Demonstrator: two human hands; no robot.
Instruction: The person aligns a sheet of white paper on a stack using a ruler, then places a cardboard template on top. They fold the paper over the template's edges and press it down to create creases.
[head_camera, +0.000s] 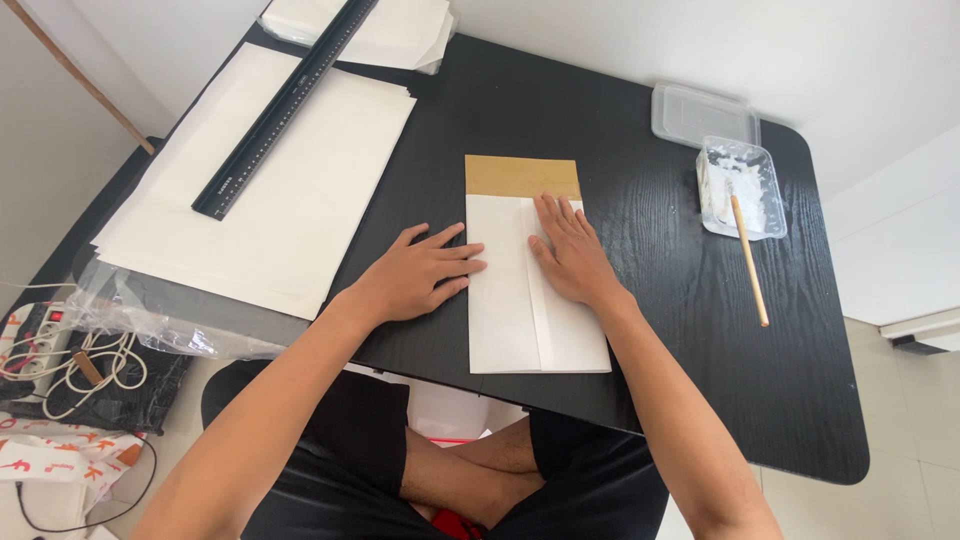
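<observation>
Folded white paper (520, 300) lies mid-table; right hand (572, 255) flat on it, left hand (415, 275) spread across its left edge, gripping nothing.

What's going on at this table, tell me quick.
A person sits at a black table, both hands flat on a folded white paper with a brown strip along its far end. The left hand rests at the paper's left edge; the right hand presses its right flap. A stack of white sheets with a black ruler lies left, a paste tub with a stick right.
</observation>
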